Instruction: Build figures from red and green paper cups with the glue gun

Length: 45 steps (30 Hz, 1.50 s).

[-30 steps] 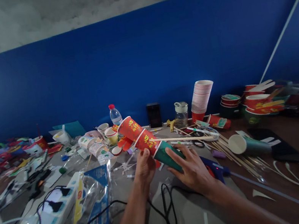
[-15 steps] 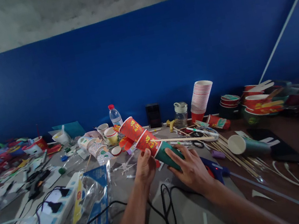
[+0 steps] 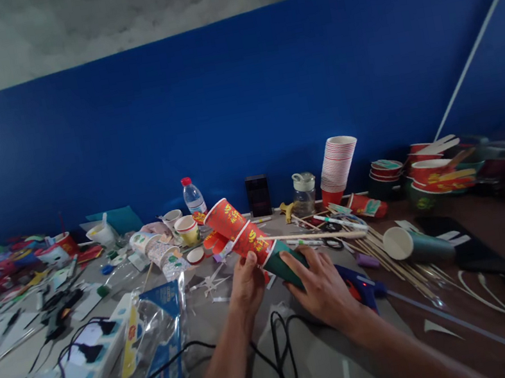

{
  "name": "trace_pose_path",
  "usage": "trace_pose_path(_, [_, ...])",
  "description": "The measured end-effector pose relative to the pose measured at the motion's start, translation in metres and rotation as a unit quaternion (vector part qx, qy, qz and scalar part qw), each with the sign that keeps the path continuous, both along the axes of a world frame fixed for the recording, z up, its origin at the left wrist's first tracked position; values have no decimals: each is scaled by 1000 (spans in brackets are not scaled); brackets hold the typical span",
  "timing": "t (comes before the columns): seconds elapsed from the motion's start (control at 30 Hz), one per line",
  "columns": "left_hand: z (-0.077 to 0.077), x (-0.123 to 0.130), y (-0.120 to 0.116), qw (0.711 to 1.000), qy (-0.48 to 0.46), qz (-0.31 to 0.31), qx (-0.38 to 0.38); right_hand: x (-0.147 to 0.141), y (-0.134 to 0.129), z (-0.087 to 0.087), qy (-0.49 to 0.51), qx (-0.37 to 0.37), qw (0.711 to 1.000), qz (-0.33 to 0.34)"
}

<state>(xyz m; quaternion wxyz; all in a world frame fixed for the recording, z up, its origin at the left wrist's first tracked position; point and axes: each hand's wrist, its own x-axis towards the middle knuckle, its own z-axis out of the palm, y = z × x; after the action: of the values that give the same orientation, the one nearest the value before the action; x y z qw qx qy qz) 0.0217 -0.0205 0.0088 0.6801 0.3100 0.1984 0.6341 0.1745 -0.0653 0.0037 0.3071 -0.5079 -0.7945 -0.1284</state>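
your 2 red cups (image 3: 228, 218) and green cup (image 3: 276, 262), tilted, have edged right of the bottle (image 3: 193, 198); your left hand (image 3: 245, 288) pinches the lower red, your right hand (image 3: 323, 287) spreads over green (press lightly, avoid denting).

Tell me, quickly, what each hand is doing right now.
Left hand: closed, holding red cup.
Right hand: closed, holding green cup.
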Motion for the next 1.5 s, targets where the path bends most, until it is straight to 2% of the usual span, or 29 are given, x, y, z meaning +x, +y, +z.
trace_pose_path(0.3, [2, 2, -2, 1000, -3, -2, 3, -1, -2, 5, -36, -39, 999, -4])
trace_pose_path(1.23, [-5, 2, -1, 1000, -2, -15, -17, -2, -4, -1, -36, -57, 997, -27])
trace_pose_path(1.5, [-1, 2, -3, 1000, -9, -8, -21, -3, -4, -1, -38, -50, 998, -21])
